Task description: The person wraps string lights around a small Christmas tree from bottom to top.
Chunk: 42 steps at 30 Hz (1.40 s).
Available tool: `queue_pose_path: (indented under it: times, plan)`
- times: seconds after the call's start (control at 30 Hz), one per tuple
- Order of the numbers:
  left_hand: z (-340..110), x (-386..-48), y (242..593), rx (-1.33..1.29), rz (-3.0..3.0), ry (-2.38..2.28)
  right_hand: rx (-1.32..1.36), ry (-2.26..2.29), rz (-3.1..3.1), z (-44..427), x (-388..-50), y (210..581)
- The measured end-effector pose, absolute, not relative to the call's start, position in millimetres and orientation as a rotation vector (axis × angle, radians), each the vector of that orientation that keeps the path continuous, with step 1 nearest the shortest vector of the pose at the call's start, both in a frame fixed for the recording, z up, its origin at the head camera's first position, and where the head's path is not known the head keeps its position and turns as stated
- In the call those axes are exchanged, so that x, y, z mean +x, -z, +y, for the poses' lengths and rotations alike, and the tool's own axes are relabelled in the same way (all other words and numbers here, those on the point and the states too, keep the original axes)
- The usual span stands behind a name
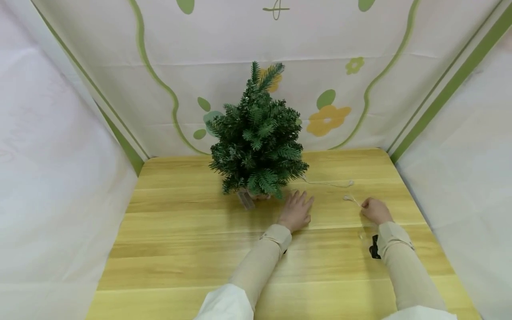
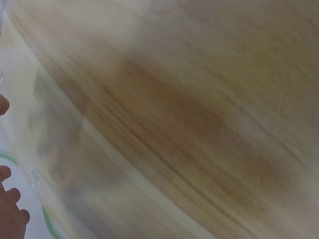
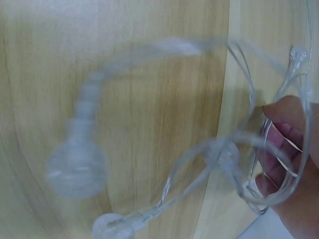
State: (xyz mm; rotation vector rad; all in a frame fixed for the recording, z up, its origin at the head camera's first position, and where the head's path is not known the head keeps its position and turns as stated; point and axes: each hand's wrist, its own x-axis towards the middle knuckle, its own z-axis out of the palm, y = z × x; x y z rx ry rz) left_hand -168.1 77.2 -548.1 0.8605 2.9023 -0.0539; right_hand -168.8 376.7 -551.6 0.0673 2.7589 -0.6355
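A small artificial Christmas tree [image 1: 258, 138] stands upright toward the back of the table, its base mostly hidden by the lower branches. Just right of that base, my left hand [image 1: 296, 211] lies low over the tabletop with its fingers spread. Only its fingertips [image 2: 10, 194] enter the left wrist view, at the left edge. Farther right, my right hand [image 1: 377, 211] pinches the thin wire of a string of lights [image 1: 328, 183]. In the right wrist view, clear round bulbs [image 3: 77, 169] and loops of transparent wire dangle from that hand, partly blurred.
The wood-grain table [image 1: 168, 249] has fabric walls [image 1: 460, 146] on the left, right and back. A clear strip [image 1: 246, 200] hangs at the tree's base. Beside my right sleeve is a small black object [image 1: 374, 247], partly covered.
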Motion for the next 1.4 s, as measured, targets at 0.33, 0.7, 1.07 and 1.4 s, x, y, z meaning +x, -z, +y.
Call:
queue_pose_path:
  times: [0.33,0.7,1.07,1.4]
  plan:
    - [86,-163,552,0.863,2.849,0.037,-0.084,0.922,2.631,359,-169,543]
    - [97,-162,542,0.922,2.873,-0.028,-0.038,1.275,2.342,348,-172,517]
    - [113,-158,537,0.960,2.966,-0.244,-0.247,1.363,2.249,339,-175,510]
    - [115,-156,526,1.002,2.990,-0.315,-0.316,1.408,2.164,336,-175,511]
